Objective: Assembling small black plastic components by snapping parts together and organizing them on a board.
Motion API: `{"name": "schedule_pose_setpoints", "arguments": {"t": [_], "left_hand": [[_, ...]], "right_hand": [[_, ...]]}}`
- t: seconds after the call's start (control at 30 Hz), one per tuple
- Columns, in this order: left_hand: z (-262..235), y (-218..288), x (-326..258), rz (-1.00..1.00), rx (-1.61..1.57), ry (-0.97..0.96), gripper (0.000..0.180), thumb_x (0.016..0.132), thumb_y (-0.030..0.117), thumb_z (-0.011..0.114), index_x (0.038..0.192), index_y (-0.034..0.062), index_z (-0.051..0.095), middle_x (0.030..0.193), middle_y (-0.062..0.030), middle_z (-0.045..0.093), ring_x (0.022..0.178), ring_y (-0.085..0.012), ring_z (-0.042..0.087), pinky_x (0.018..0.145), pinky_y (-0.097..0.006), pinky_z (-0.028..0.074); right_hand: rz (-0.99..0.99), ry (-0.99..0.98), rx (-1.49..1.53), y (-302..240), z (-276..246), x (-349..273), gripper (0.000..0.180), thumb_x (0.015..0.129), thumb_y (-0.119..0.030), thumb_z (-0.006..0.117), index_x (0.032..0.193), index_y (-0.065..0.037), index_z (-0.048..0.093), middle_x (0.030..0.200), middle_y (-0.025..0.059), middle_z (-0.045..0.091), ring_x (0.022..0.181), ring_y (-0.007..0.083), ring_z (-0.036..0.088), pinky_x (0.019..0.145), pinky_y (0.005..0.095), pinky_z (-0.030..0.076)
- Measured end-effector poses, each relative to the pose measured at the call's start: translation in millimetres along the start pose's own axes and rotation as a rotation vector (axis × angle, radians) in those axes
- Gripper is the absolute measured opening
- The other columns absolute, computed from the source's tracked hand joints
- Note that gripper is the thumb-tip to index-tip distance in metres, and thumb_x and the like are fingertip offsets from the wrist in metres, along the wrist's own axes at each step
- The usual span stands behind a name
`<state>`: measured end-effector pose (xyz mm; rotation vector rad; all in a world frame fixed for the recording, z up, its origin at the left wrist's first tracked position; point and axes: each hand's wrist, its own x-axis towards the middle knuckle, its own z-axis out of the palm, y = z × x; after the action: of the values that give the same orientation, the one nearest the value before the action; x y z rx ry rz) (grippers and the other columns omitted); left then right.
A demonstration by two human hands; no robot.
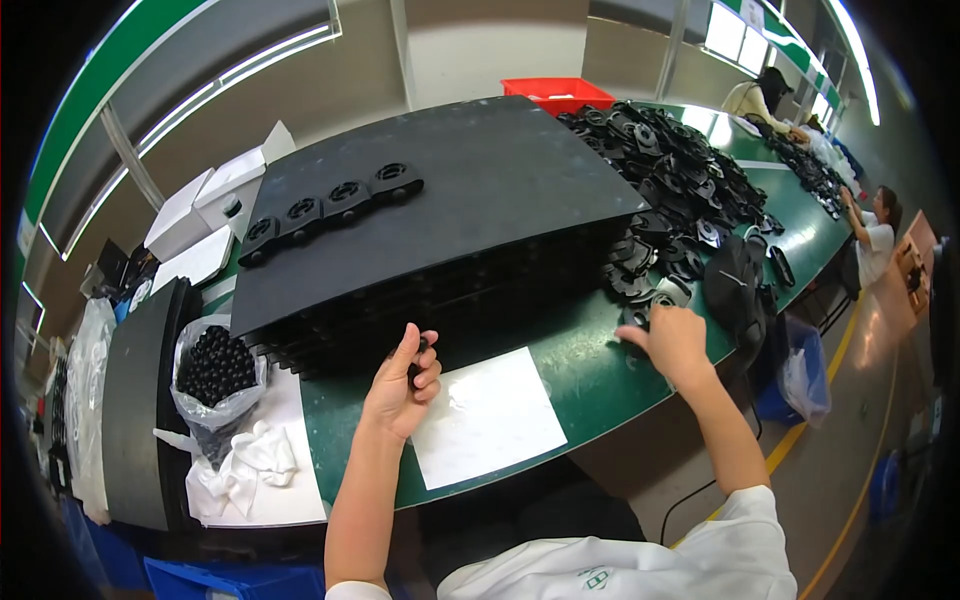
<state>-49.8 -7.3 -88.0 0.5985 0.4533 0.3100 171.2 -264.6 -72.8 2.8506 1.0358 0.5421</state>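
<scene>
My left hand (pixel 405 385) is raised above the front of the green table, its fingers curled round small black pieces (pixel 423 345) whose shape is mostly hidden. Over at the right, my right hand (pixel 677 342) reaches to the near edge of a heap of black plastic parts (pixel 670 170). Its thumb sticks out to the left, apart from the other fingers, which are partly hidden; a greyish part (pixel 671 291) lies right at them. Between the hands and the back stands a tall stack of black sheets (pixel 500 190). A row of black parts with round openings (pixel 345 192) rests on top.
A white sheet (pixel 487 420) lies on the green table (pixel 590 400). At left are a clear bag of black balls (pixel 215 368), white gloves (pixel 262 455) and white boxes (pixel 205 205). A red bin (pixel 555 92) stands behind; a blue bin (pixel 795 375) is at right. Two people sit farther off.
</scene>
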Motion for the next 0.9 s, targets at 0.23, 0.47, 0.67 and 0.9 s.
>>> {"name": "schedule_pose_setpoints", "arguments": {"t": [0.23,0.47,0.67,0.9], "left_hand": [[0.5,2.3,-0.4,0.059,-0.004,-0.058,0.026,0.088,0.026,0.057,0.104,0.005,0.054,0.073,0.0004,0.045,0.056,-0.0056,0.036,0.043,-0.017,0.025],[-1.6,5.3,-3.4,0.112,0.012,-0.079,0.026,0.085,0.014,0.058,0.109,0.0075,0.052,0.093,-0.0041,0.053,0.062,-0.0077,0.041,0.044,-0.017,0.028],[-2.0,3.0,3.1,0.135,0.033,-0.042,0.025,0.082,0.01,0.062,0.106,0.0075,0.053,0.099,-0.0057,0.055,0.062,-0.0076,0.042,0.044,-0.017,0.029],[-5.5,4.0,2.0,0.139,0.036,-0.043,0.016,0.084,0.013,0.06,0.099,0.0076,0.058,0.098,-0.0046,0.058,0.063,-0.0076,0.041,0.043,-0.017,0.028]], "right_hand": [[-0.449,-0.198,0.074,-6.0,-23.7,-2.4,0.033,0.064,-0.033,0.074,0.062,-0.002,0.061,0.066,0.0121,0.061,0.067,0.027,0.061,0.058,0.0346,0.048],[-0.487,0.127,0.659,-60.4,-55.5,-4.2,0.008,0.071,-0.002,0.063,0.078,-0.001,0.063,0.067,0.0106,0.059,0.069,0.0289,0.055,0.056,0.0369,0.046],[-0.183,-0.461,1.68,-121.8,-14.3,-25.5,0.014,0.085,0.001,0.053,0.098,0.002,0.057,0.085,0.004,0.059,0.077,0.0091,0.057,0.069,0.0219,0.047],[-0.227,-0.449,1.648,-155.0,-4.9,-41.1,0.014,0.086,-0.002,0.053,0.1,0.0,0.055,0.09,0.005,0.06,0.08,0.0095,0.057,0.073,0.0225,0.046]]}}
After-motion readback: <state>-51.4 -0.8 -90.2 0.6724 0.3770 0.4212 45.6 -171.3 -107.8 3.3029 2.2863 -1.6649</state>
